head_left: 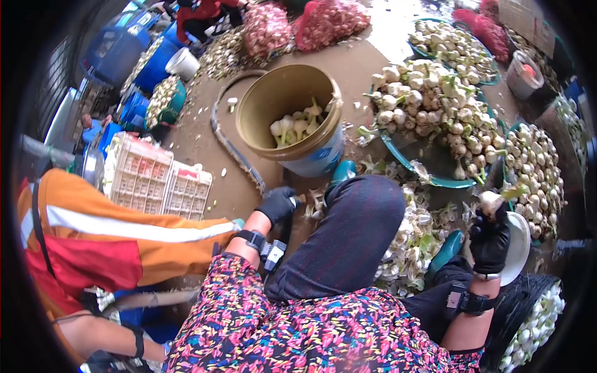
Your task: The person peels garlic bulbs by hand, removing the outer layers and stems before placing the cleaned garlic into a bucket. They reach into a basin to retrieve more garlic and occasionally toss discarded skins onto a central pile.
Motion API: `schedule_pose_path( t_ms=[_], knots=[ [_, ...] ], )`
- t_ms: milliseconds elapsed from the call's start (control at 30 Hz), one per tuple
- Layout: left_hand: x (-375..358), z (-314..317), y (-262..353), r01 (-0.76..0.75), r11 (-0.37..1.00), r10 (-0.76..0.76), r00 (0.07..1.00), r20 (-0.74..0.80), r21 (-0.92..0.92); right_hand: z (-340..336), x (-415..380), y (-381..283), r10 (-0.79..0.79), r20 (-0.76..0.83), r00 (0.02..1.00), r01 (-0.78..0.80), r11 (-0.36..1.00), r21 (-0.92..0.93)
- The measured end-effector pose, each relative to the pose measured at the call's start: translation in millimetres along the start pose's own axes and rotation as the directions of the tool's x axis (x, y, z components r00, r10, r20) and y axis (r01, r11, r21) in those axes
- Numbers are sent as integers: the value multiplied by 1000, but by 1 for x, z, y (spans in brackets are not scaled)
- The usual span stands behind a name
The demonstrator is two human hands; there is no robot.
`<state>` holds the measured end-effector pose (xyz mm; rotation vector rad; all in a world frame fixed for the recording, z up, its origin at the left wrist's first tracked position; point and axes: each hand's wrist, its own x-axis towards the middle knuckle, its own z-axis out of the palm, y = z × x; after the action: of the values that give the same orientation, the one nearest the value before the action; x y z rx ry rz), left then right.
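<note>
My right hand [489, 242], in a black glove, is closed on a garlic bulb [491, 202] with a green stalk piece, at the right beside a white round basin [517, 245]. My left hand [278, 205], also gloved in black, is curled shut near my knee; a small pale bit shows at its fingers, too small to name. A large bucket [249, 118] ahead holds several white peeled garlic bulbs [298, 127]. To its right, untrimmed garlic [444, 115] is heaped on a green-rimmed tub [404, 158]. Garlic skins [410, 242] lie in a pile between my legs.
A hose [227, 140] curves along the floor left of the bucket. Plastic crates [146, 165] stand at left, near a person in orange trousers [124, 217]. Red net sacks [267, 30] and blue barrels [118, 53] are at the back. More garlic [536, 171] fills a tub at right.
</note>
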<state>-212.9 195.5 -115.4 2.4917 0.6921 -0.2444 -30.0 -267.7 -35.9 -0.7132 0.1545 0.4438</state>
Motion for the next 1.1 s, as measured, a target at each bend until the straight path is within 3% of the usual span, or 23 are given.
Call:
schedule_pose_path(
  t_ms=[33,67,100,133,167,200,267,333,400,467,500,533,567,600,667,733,800,833,933,967,1000,1067,1100],
  knots=[
    [10,-14,23,-118,991,110,986,-129,-59,4,2,8,-27,-79,997,29,999,18],
    [12,-48,68,-78,974,84,996,22,-212,3,0,6,91,17,996,-92,995,49],
    [27,-47,73,-293,851,271,956,-113,-435,-1,2,12,115,30,993,-117,990,83],
    [27,-59,114,-304,819,276,952,-131,-487,13,1,14,131,67,989,-141,970,197],
    [29,-65,144,-374,686,341,923,-178,-624,3,8,21,177,154,972,-199,969,147],
    [21,-79,182,-348,732,334,933,-136,-586,21,4,18,193,98,976,-204,972,119],
    [17,-86,220,-418,757,419,900,-119,-502,43,2,17,167,171,971,-194,969,156],
    [11,-83,248,-338,677,447,895,1,-654,47,3,20,126,211,969,-156,979,134],
    [9,-71,274,-418,666,568,821,56,-618,55,5,23,48,173,984,-70,990,126],
    [6,-56,296,-359,590,639,755,147,-724,54,8,26,-20,181,983,51,984,-170],
    [8,-50,304,-529,569,725,685,80,-629,55,9,27,-204,265,942,330,694,-640],
    [11,-43,312,-679,524,803,595,33,-514,57,11,27,-209,264,942,333,696,-636],
    [10,-40,320,-575,522,770,635,58,-630,60,11,26,-129,161,979,190,870,-455],
    [12,-36,326,-574,522,773,631,65,-631,62,13,25,-23,80,997,41,972,-230],
    [18,-31,334,-681,499,808,589,4,-536,59,16,27,-81,106,991,107,957,-268],
    [20,-25,338,-611,489,791,612,21,-623,58,19,27,29,64,998,-17,985,-171],
    [21,-24,341,-375,404,755,651,73,-834,65,19,24,46,44,998,-36,981,-192],
    [25,-24,340,-539,416,796,605,7,-732,66,21,25,48,44,998,-37,974,-224],
    [40,-15,329,-666,363,842,534,-77,-651,71,21,24,43,65,997,-27,972,-235],
    [39,-15,328,-532,371,798,601,-31,-761,71,22,24,24,90,996,1,964,-266],
    [39,-16,326,-532,372,798,602,-32,-761,70,22,24,5,114,993,29,954,-297],
    [41,-17,320,-221,423,706,688,167,-879,70,23,25,31,82,996,-5,954,-299],
    [37,-22,322,-210,471,673,714,194,-857,69,24,27,0,104,995,34,944,-328]
  ],
)
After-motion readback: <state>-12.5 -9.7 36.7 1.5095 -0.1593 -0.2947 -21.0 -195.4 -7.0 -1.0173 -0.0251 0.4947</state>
